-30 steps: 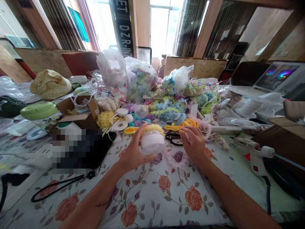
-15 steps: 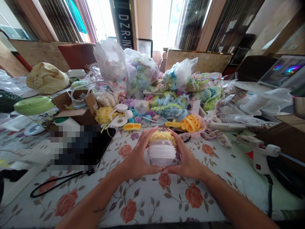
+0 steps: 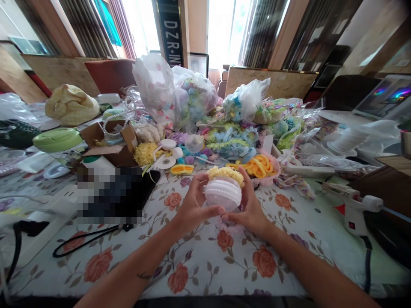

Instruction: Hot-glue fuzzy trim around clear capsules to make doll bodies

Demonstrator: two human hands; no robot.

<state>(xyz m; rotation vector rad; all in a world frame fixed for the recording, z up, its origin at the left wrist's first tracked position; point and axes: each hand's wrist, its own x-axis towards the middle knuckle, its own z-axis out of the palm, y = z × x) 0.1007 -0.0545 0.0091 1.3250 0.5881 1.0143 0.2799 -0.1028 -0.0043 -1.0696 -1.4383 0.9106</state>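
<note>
Between my two hands is a round white container [image 3: 223, 194] with ribbed bands and a fluffy yellow trim [image 3: 225, 173] along its top. My left hand [image 3: 195, 205] wraps its left side, thumb across the lower front. Around the right side curls my right hand [image 3: 248, 207], its thumb near the left thumb. Pale pink ruffled material [image 3: 233, 229] shows below the container, close to the right thumb. Just beyond the hands lie an orange fuzzy cord [image 3: 260, 164] and a small orange bundle [image 3: 181, 170]. What the fingers touch behind the container is hidden.
A hot glue gun [image 3: 353, 209] stands at the right. To the left lie a black phone-like slab [image 3: 149, 184], a black strap [image 3: 86, 239] and a white power strip [image 3: 48, 218]. Bags and heaps of colourful trimmings [image 3: 231, 141] fill the back. A cardboard box [image 3: 109, 154] sits back left.
Both hands have tilted the container, so more of its rounded white underside shows. The pink ruffle has come into view below it. The camera view has shifted slightly left.
</note>
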